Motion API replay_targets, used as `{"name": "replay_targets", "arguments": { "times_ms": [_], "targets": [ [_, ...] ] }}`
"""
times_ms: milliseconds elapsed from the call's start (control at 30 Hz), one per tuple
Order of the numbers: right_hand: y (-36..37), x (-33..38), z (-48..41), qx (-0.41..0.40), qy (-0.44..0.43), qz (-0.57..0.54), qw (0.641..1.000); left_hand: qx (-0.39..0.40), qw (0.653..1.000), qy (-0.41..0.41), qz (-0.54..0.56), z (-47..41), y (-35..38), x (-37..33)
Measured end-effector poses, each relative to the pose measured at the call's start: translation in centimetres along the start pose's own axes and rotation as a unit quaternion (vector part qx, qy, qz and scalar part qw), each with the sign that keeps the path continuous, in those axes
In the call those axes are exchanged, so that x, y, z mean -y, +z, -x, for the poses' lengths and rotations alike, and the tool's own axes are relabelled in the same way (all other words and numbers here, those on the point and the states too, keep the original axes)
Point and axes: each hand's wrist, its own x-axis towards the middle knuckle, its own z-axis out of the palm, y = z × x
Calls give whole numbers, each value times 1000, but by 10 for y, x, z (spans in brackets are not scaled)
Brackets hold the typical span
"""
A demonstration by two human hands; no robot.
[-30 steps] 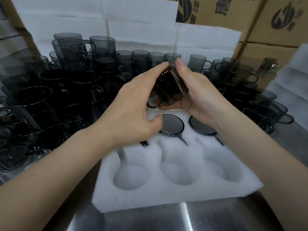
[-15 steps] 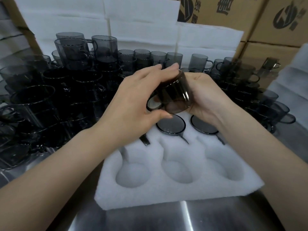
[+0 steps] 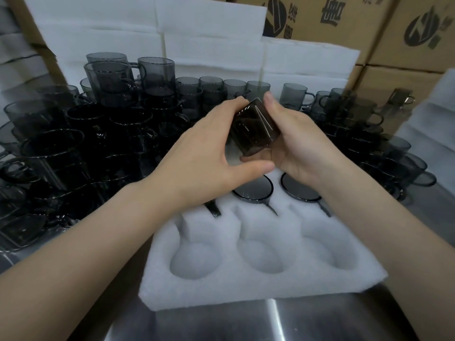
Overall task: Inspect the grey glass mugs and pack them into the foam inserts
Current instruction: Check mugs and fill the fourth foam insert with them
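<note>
A grey glass mug [image 3: 253,130] is held tilted above the white foam insert [image 3: 258,289], its base turned towards the camera. My left hand [image 3: 204,158] grips its left side with fingers over the top and thumb underneath. My right hand [image 3: 298,143] cups its right side, fingertips on its upper edge. The insert's far row holds two mugs whose rims show, one in the middle [image 3: 253,189] and one on the right [image 3: 299,190]; a third mug's handle [image 3: 213,209] pokes out by my left wrist. Three near pockets are bare foam.
A dense crowd of grey mugs [image 3: 81,143], some stacked, fills the metal table to the left and back; more mugs [image 3: 384,148] stand on the right. White foam sheets [image 3: 209,43] and cardboard boxes [image 3: 406,33] line the back. A steel table edge [image 3: 275,321] lies in front.
Both hands have turned the mug between them: its handle, seen at lower left before, is now out of sight and its base faces the camera. The insert has not moved.
</note>
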Motion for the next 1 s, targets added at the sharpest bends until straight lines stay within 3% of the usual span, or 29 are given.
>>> {"name": "replay_targets", "arguments": {
  "times_ms": [167,267,400,633,833,1000],
  "targets": [
    [-6,0,-3,-21,8,-83,996,-64,998,-12,-8,-23,5,-14],
    [-10,1,-3,-54,-3,-120,991,-89,994,-6,66,-26,15,-17],
    [-13,1,-3,-48,-39,-112,992,-56,979,9,197,-22,16,-3],
    [-15,1,-2,-41,-50,-125,990,-9,947,13,320,-20,14,6],
    [-14,-2,-6,-78,-55,-107,990,33,948,33,316,-19,16,3],
    [-12,-2,-7,-97,-45,-96,990,47,957,-12,285,-20,14,-1]
  ]
}}
